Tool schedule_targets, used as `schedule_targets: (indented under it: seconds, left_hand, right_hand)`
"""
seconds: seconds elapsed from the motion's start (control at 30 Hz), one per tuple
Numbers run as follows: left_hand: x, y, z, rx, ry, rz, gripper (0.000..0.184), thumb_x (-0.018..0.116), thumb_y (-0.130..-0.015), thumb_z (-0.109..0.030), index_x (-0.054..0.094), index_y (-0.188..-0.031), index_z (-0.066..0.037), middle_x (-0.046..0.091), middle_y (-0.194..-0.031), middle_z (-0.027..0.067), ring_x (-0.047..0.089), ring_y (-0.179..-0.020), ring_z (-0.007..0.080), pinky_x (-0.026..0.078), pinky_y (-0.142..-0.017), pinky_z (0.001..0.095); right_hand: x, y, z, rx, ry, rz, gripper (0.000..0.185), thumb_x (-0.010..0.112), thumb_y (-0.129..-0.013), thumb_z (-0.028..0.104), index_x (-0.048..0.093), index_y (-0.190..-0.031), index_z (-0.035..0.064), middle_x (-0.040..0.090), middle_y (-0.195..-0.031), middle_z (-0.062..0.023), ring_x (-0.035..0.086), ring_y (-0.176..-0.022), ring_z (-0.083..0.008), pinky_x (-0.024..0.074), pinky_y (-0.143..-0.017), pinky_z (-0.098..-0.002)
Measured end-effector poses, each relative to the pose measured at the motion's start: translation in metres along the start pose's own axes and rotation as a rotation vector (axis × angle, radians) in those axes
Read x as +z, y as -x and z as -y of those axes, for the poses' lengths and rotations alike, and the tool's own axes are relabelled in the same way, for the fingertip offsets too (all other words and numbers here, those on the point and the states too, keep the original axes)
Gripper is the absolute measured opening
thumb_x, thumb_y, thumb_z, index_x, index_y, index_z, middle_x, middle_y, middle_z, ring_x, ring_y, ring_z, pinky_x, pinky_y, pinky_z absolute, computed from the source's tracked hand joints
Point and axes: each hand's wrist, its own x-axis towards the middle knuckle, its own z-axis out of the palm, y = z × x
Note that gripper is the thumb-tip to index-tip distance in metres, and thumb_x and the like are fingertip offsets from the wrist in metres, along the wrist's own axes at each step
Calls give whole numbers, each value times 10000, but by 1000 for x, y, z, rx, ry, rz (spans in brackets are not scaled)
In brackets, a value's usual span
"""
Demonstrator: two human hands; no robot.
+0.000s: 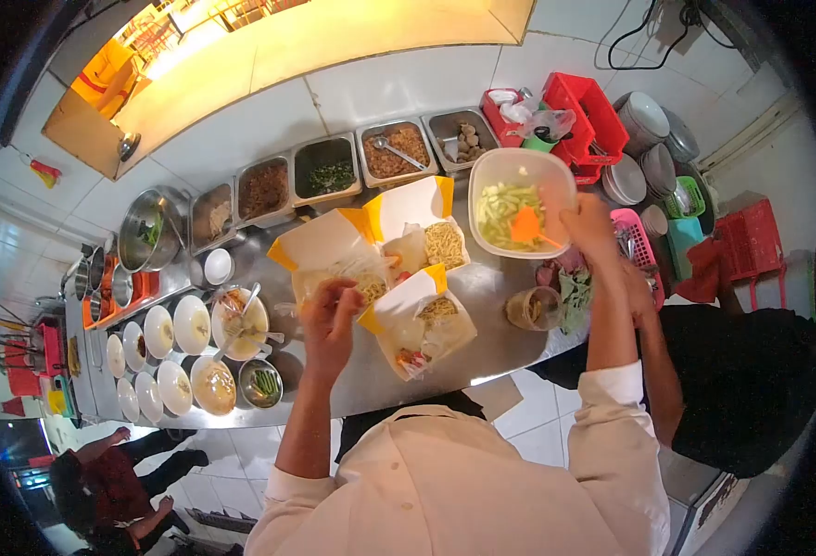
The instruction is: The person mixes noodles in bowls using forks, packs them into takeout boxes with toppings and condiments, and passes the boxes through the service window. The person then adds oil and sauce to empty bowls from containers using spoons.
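Observation:
My right hand (pixel 590 230) grips the rim of a white square tub (pixel 483 225) at its right side. Sliced green vegetables (pixel 500 208) and an orange scoop (pixel 526 225) lie in the tub. My left hand (pixel 332 310) is raised beside the open takeaway boxes, its fingers curled; whether it holds anything is too small to tell. Three yellow and white boxes stand open: one at the left (pixel 324 243), one behind (pixel 434 201) and one in front (pixel 449 341). Noodles (pixel 444 245) show in them, with clear plastic bags.
Metal trays of toppings (pixel 394 151) line the back. Several bowls (pixel 191 325) stand at the left. A cup (pixel 532 309) and leafy greens (pixel 575 298) sit near the tub. Red baskets (pixel 586 111) are behind right. One person (pixel 732 371) stands close at the right, another (pixel 116 482) lower left.

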Motion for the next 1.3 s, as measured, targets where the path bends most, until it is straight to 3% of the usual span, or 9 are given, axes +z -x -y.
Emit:
schedule_targets:
  seconds: [0.23, 0.33, 0.43, 0.57, 0.67, 0.8, 0.87, 1.07, 1.3]
  left_hand:
    - [4, -36, -114, 113, 24, 170, 423, 725, -901, -208, 456, -1189, -53, 568, -839, 32, 593, -736, 88, 487, -633, 238]
    - [-22, -31, -148, -6, -227, 157, 381, 698, -875, -118, 441, -1149, -59, 561, -818, 43, 574, -703, 86, 476, -602, 237]
    - [-62, -6, -147, -61, -30, 114, 308, 613, -829, -18, 432, -1077, -50, 542, -782, 38, 545, -674, 84, 464, -597, 233]
    - [-116, 34, -100, -87, -204, -126, 167, 544, -757, 5, 474, -907, -17, 562, -738, 54, 520, -626, 89, 413, -537, 257]
    - [-123, 67, -78, -230, -233, -243, 119, 540, -759, 4, 496, -869, -9, 542, -698, 48, 481, -579, 97, 391, -523, 267]
    - [-125, 107, -54, -211, -281, -316, 126, 560, -769, 23, 482, -859, -16, 513, -660, 29, 459, -567, 93, 383, -515, 255]
    - [-126, 125, -38, -228, -219, -362, 136, 564, -769, 36, 473, -855, -19, 519, -666, 28, 462, -572, 86, 381, -513, 250]
    - [-108, 143, -16, -367, -243, -392, 161, 569, -766, 60, 451, -843, -20, 501, -660, 13, 440, -580, 59, 353, -486, 241]
    - [-125, 133, 15, -330, -459, -193, 154, 583, -752, 17, 458, -837, -10, 477, -634, 86, 440, -583, 100, 388, -513, 296]
  right_hand:
    - [-59, 94, 143, -224, -215, -15, 218, 586, -827, 126, 681, -928, -42, 663, -703, -189, 687, -677, -224, 508, -624, -369]
    - [-37, 117, 175, -290, -341, 106, 214, 573, -838, 104, 669, -949, -52, 649, -679, -160, 658, -637, -178, 491, -594, -347]
    - [-6, 139, 212, -259, -429, 353, 228, 579, -841, 111, 664, -980, -49, 654, -689, -164, 661, -633, -174, 489, -589, -354]
    - [45, 170, 254, -306, -237, 510, 205, 624, -863, 150, 675, -957, -25, 656, -746, -184, 652, -651, -281, 492, -603, -382]
    - [74, 207, 274, -724, -57, -52, 263, 668, -875, 311, 673, -845, 49, 626, -853, -169, 602, -758, -318, 468, -710, -451]
    - [125, 254, 269, -922, 147, 226, 265, 632, -874, 289, 668, -827, 31, 644, -823, -167, 609, -741, -332, 453, -726, -468]
    - [154, 263, 255, -909, 413, 589, 232, 616, -844, 243, 676, -829, 19, 665, -793, -162, 615, -708, -338, 451, -744, -476]
    - [199, 277, 227, -733, 318, 691, 183, 644, -836, 209, 661, -770, 39, 666, -727, -149, 654, -719, -314, 494, -658, -443]
    - [224, 269, 197, -836, 245, 726, 257, 619, -894, 252, 669, -748, 47, 659, -714, -164, 656, -680, -332, 499, -600, -459]
